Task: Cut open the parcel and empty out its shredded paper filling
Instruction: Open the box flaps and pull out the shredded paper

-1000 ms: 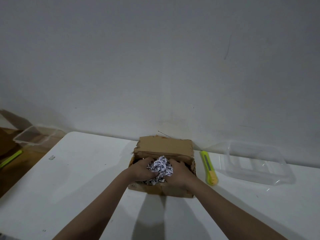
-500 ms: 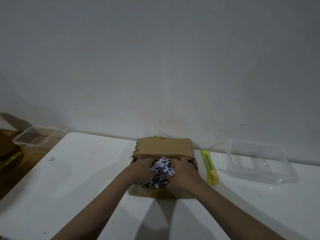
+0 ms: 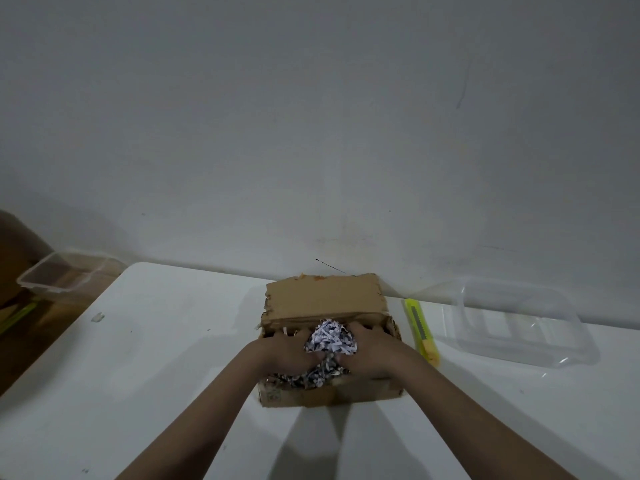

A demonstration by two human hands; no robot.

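A brown cardboard parcel stands open on the white table, its top flap folded back toward the wall. Black-and-white shredded paper fills the inside. Both hands are sunk into the box. My left hand grips the filling from the left and my right hand grips it from the right, squeezing a clump up between them. A yellow-green box cutter lies on the table just right of the parcel.
A clear plastic container lies at the right near the wall. Another clear tub sits off the table's left end on a brown surface, with a green stick-like object below it. The wall runs close behind the parcel.
Both hands have pushed deeper into the box and closer together, bunching the shredded paper into a tighter clump between them. The parcel has stayed in place.
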